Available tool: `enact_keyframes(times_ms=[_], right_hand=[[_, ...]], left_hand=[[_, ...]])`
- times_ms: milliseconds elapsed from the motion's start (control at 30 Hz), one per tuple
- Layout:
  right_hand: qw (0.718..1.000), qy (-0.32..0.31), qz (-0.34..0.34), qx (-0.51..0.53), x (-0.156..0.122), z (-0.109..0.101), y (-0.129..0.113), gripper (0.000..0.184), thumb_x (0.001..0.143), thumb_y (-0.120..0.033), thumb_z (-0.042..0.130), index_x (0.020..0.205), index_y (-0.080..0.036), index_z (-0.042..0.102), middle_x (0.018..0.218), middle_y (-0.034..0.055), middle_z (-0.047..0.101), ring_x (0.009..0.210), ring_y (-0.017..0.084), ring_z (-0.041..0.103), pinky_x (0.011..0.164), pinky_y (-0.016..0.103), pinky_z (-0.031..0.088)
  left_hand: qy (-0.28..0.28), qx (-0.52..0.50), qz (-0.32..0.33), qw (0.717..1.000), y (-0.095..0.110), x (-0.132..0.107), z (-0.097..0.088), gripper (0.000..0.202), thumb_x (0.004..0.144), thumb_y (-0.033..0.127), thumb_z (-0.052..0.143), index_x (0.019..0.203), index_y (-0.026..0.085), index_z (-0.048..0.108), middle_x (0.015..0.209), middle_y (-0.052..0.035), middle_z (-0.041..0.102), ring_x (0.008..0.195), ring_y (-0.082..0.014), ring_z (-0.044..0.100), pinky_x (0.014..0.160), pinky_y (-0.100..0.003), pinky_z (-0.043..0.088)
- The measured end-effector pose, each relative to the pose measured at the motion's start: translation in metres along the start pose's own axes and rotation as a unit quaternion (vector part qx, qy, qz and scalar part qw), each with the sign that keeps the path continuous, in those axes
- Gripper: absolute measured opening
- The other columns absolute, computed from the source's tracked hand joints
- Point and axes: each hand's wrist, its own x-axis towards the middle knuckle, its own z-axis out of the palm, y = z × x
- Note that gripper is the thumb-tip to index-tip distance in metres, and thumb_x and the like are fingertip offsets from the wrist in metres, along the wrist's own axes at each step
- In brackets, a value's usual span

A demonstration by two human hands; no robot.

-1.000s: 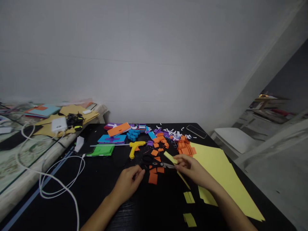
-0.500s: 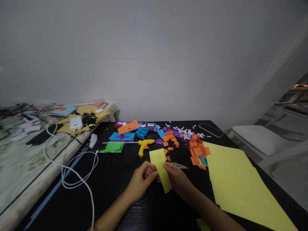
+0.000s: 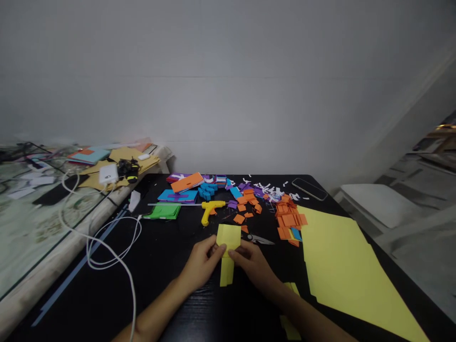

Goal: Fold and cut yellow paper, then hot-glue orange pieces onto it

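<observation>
Both my hands hold a long yellow paper strip [image 3: 228,251] upright over the black table [image 3: 171,285]. My left hand [image 3: 201,263] pinches its left edge and my right hand [image 3: 251,263] pinches its right edge, fingers closed on the paper. Black-handled scissors [image 3: 260,239] lie just beyond my right hand. A yellow glue gun [image 3: 210,209] rests further back. A big yellow sheet [image 3: 342,266] lies to the right.
Orange squares [image 3: 288,219], purple and blue scraps and coloured card stacks [image 3: 178,190] litter the back of the table. A phone [image 3: 309,188] lies at the far right. A white cable [image 3: 107,247] loops on the left. Small yellow pieces [image 3: 290,304] lie near my right forearm.
My right hand brought the yellow strip from the right to the middle; my left hand took hold of it too. The strip now stands straighter between both hands. The view shifted right.
</observation>
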Motion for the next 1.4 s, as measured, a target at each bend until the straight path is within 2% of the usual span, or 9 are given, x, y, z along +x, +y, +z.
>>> enact_keyframes(times_ms=[233, 400, 533, 633, 767, 900, 1033, 1233, 1400], right_hand=[[0.999, 0.037, 0.018, -0.001, 0.001, -0.003, -0.004, 0.033, 0.076, -0.048, 0.078, 0.088, -0.018, 0.074, 0.078, 0.0036, 0.070, 0.070, 0.020, 0.060, 0.065, 0.030, 0.046], [0.997, 0.060, 0.035, 0.024, 0.000, -0.008, -0.008, 0.033, 0.077, -0.047, 0.078, 0.090, -0.017, 0.074, 0.079, 0.0038, 0.070, 0.071, 0.020, 0.062, 0.067, 0.031, 0.048], [0.997, 0.056, 0.034, 0.041, 0.001, -0.008, -0.005, 0.034, 0.076, -0.047, 0.079, 0.091, -0.016, 0.073, 0.082, 0.0048, 0.070, 0.073, 0.020, 0.063, 0.069, 0.031, 0.049], [0.997, 0.055, 0.041, 0.028, 0.001, -0.007, -0.004, 0.034, 0.078, -0.048, 0.077, 0.090, -0.017, 0.073, 0.079, 0.0045, 0.070, 0.069, 0.019, 0.061, 0.067, 0.031, 0.047], [0.997, 0.053, 0.048, 0.019, 0.001, -0.006, -0.005, 0.033, 0.078, -0.049, 0.077, 0.081, -0.017, 0.072, 0.072, 0.0033, 0.067, 0.065, 0.018, 0.059, 0.066, 0.031, 0.047], [0.998, 0.055, 0.041, 0.010, 0.002, -0.009, -0.006, 0.036, 0.075, -0.048, 0.080, 0.090, -0.016, 0.074, 0.082, 0.0060, 0.071, 0.076, 0.023, 0.063, 0.070, 0.033, 0.048], [0.997, 0.065, 0.038, 0.007, 0.003, -0.012, -0.007, 0.036, 0.074, -0.047, 0.081, 0.094, -0.017, 0.076, 0.088, 0.0077, 0.073, 0.083, 0.025, 0.066, 0.075, 0.035, 0.050], [0.997, 0.070, 0.015, -0.010, 0.002, -0.013, -0.009, 0.033, 0.069, -0.047, 0.083, 0.082, -0.018, 0.074, 0.080, 0.0057, 0.073, 0.078, 0.025, 0.066, 0.071, 0.035, 0.051], [0.998, 0.060, -0.004, -0.005, 0.003, -0.012, -0.004, 0.029, 0.071, -0.042, 0.081, 0.086, -0.018, 0.075, 0.080, 0.0044, 0.073, 0.072, 0.021, 0.065, 0.069, 0.033, 0.051]], left_hand=[[0.039, -0.023, -0.011, 0.999, 0.018, -0.009, -0.015, 0.036, 0.094, 0.049, 0.055, 0.083, 0.016, 0.062, 0.072, -0.0009, 0.056, 0.068, -0.0139, 0.049, 0.062, -0.023, 0.039], [0.115, -0.129, -0.050, 0.984, 0.037, -0.048, -0.066, 0.032, 0.088, 0.045, 0.067, 0.077, 0.015, 0.064, 0.066, -0.0006, 0.056, 0.062, -0.0128, 0.052, 0.059, -0.023, 0.043], [0.276, -0.363, -0.007, 0.890, 0.059, -0.067, -0.104, 0.022, 0.084, 0.034, 0.068, 0.075, 0.017, 0.058, 0.056, 0.0043, 0.039, 0.050, -0.0093, 0.038, 0.047, -0.020, 0.037], [0.353, -0.442, 0.056, 0.823, 0.076, -0.056, -0.095, 0.021, 0.083, 0.028, 0.063, 0.070, 0.017, 0.050, 0.055, 0.0056, 0.031, 0.048, -0.0083, 0.031, 0.046, -0.019, 0.036], [0.243, -0.328, 0.018, 0.913, 0.083, -0.023, -0.046, 0.025, 0.089, 0.035, 0.057, 0.072, 0.019, 0.050, 0.055, 0.0042, 0.040, 0.049, -0.0103, 0.039, 0.047, -0.022, 0.035], [0.119, -0.057, 0.063, 0.989, 0.075, 0.003, -0.018, 0.023, 0.092, 0.036, 0.056, 0.080, 0.017, 0.060, 0.069, -0.0010, 0.058, 0.062, -0.0126, 0.051, 0.058, -0.025, 0.040], [0.105, 0.057, 0.068, 0.991, 0.053, 0.011, -0.020, 0.020, 0.095, 0.032, 0.052, 0.085, 0.017, 0.060, 0.072, 0.0005, 0.056, 0.064, -0.0121, 0.050, 0.060, -0.024, 0.039], [-0.020, 0.010, 0.023, 0.999, 0.012, 0.005, -0.001, 0.025, 0.094, 0.041, 0.057, 0.087, 0.017, 0.056, 0.073, 0.0019, 0.056, 0.067, -0.0121, 0.051, 0.062, -0.022, 0.039], [-0.023, -0.033, -0.008, 0.999, 0.004, -0.001, 0.014, 0.037, 0.094, 0.049, 0.056, 0.077, 0.016, 0.054, 0.065, 0.0034, 0.049, 0.061, -0.0109, 0.044, 0.056, -0.022, 0.033]])
